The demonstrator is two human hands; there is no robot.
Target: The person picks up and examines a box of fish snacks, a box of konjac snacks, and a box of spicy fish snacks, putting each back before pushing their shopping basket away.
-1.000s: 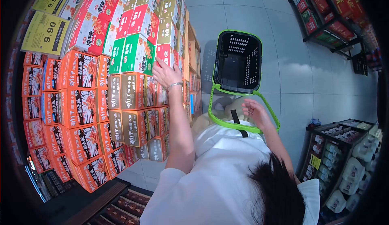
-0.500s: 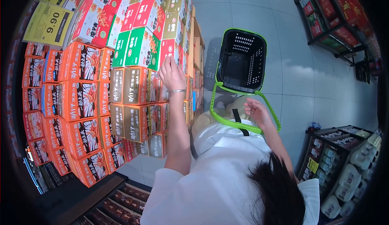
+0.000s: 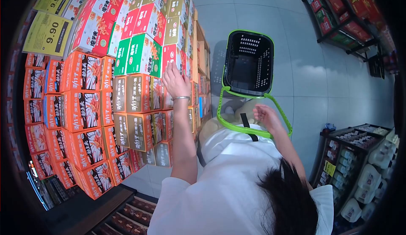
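My left hand (image 3: 175, 81), with a bracelet at its wrist, reaches to the stacked snack boxes. Its fingers are stretched out by a red and white box (image 3: 171, 53), at the edge of the brown and orange boxes (image 3: 141, 92) below; whether they touch is hard to tell. Green and white boxes (image 3: 139, 56) stand just to the left. My right hand (image 3: 265, 115) is raised before my waist, fingers loosely bent and holding nothing. A black shopping basket (image 3: 227, 65) with a green rim hangs ahead of me, its green handle (image 3: 277, 108) looped around my right forearm.
Orange boxes (image 3: 84, 110) are piled at the left, below yellow price tags (image 3: 47, 34). A wooden rack edge (image 3: 200, 44) borders the stack. Dark shelves (image 3: 338, 19) stand at the far right, and another stocked shelf (image 3: 342, 158) at the lower right. Grey floor tiles (image 3: 304, 44) lie between.
My left hand has drawn slightly down and left, its fingers now flatter and more spread. My right hand's fingers have curled a little more. The view has shifted slightly; the basket stays in front.
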